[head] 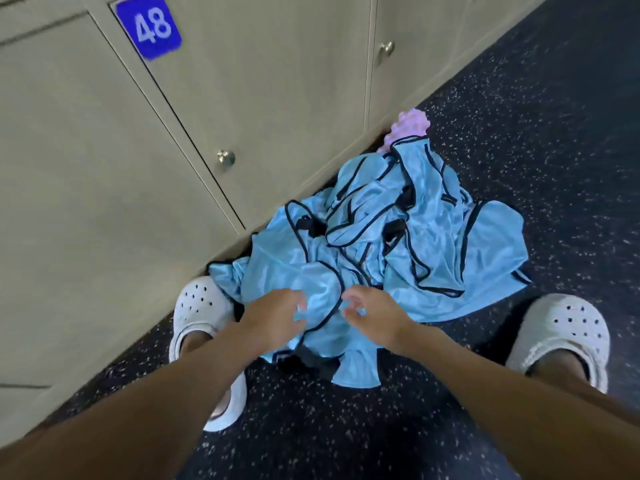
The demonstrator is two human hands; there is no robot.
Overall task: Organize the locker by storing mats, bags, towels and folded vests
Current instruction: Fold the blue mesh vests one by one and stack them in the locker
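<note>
A heap of blue vests [381, 244] with black trim lies crumpled on the dark speckled floor [519, 133], its far edge pushed against the foot of the locker door [242, 98] marked 48 [149, 26]. None is folded, so none looks ready to store. The person stands astride the near edge of the heap, one white clog [199, 303] against the locker base, the other [568, 327] out to the right. That stance puts both hands straight over the cloth. The left hand [273, 318] hovers with fingers spread, touching or nearly touching the top vest. The right hand [377, 318] is loosely curled just beside it. Neither appears to grip anything. The likely aim is to pull one vest free for folding. A pink bundle [410, 128] shows beyond the heap, at the locker's foot. The door is closed, its knob [226, 158] untouched.
</note>
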